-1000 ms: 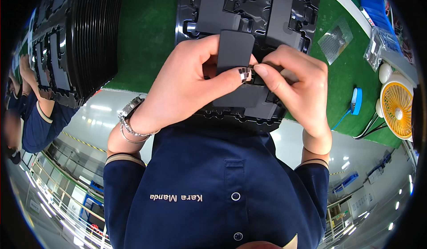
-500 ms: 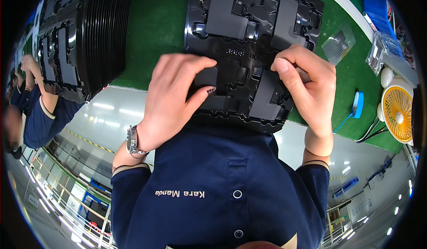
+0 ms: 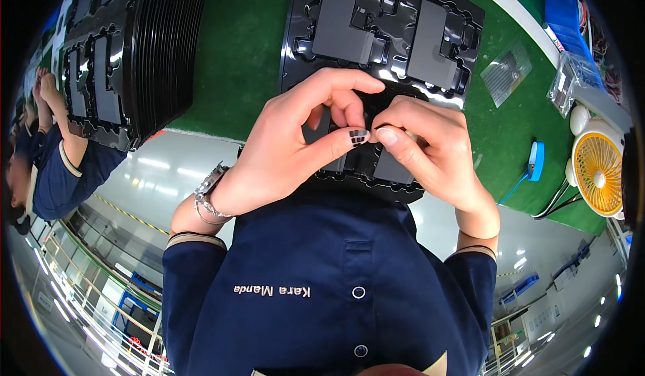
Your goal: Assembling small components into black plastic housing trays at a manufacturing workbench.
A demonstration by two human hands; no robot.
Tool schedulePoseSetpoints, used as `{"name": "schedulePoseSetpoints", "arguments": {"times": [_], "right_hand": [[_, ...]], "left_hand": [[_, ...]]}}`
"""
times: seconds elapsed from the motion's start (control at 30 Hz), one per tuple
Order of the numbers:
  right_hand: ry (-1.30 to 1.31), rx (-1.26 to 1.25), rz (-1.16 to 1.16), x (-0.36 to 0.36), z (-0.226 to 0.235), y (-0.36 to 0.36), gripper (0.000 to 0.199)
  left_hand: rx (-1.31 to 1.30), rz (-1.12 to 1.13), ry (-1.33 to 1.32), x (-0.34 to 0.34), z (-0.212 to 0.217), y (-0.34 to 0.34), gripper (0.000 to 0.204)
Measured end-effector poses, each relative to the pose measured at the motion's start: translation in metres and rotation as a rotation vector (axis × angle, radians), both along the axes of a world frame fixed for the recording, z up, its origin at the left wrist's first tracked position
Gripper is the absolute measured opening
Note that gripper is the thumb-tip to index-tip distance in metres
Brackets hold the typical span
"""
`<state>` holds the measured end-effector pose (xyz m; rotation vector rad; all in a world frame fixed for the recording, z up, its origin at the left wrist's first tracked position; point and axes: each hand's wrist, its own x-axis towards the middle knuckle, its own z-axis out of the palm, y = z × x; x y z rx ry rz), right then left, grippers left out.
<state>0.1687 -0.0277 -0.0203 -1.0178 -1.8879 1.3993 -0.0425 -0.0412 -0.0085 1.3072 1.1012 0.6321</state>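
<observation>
While our left hand [image 3: 289,148] and right hand [image 3: 430,154] meet fingertip to fingertip, pinched together on something too small to make out, they hover just above the near edge of the black moulded plastic tray [image 3: 383,33] holding flat grey L-shaped parts [image 3: 342,20]; we judge the tiny piece could slip from so light a pinch and drop into a tray pocket beneath our hands; pressing could also dislodge the seated parts beyond our fingers.

You are working over a black moulded tray [image 3: 386,13] that is lying flat on the green mat. Grey L-shaped parts [image 3: 342,20] are sitting in its far pockets. Your fingertips are meeting above its near edge, partly hiding it.
</observation>
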Motion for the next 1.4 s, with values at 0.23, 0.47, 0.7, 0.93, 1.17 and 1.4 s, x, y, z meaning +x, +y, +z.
{"name": "schedulePoseSetpoints", "arguments": {"times": [0.23, 0.47, 0.7, 0.93, 1.17, 1.4], "right_hand": [[0.051, -0.109, -0.033, 0.002, 0.001, -0.001, 0.013], [0.062, -0.164, -0.049, 0.001, 0.002, -0.001, 0.013], [-0.005, -0.013, -0.041, 0.005, 0.004, 0.002, 0.010], [0.070, 0.133, -0.258, 0.024, 0.011, 0.014, 0.006], [0.119, 0.093, -0.378, 0.032, 0.009, 0.017, 0.010], [0.135, 0.090, -0.367, 0.031, 0.010, 0.017, 0.010]], "left_hand": [[0.090, 0.019, -0.043, 0.007, -0.002, 0.005, 0.042], [0.226, -0.012, 0.015, 0.007, -0.004, 0.006, 0.044], [0.189, -0.024, 0.010, 0.010, -0.004, 0.007, 0.041], [0.677, -0.191, 0.436, 0.033, -0.017, 0.001, 0.035], [0.919, -0.311, 0.781, 0.056, -0.034, -0.017, 0.046], [0.800, -0.230, 0.562, 0.060, -0.035, -0.009, 0.038]]}}
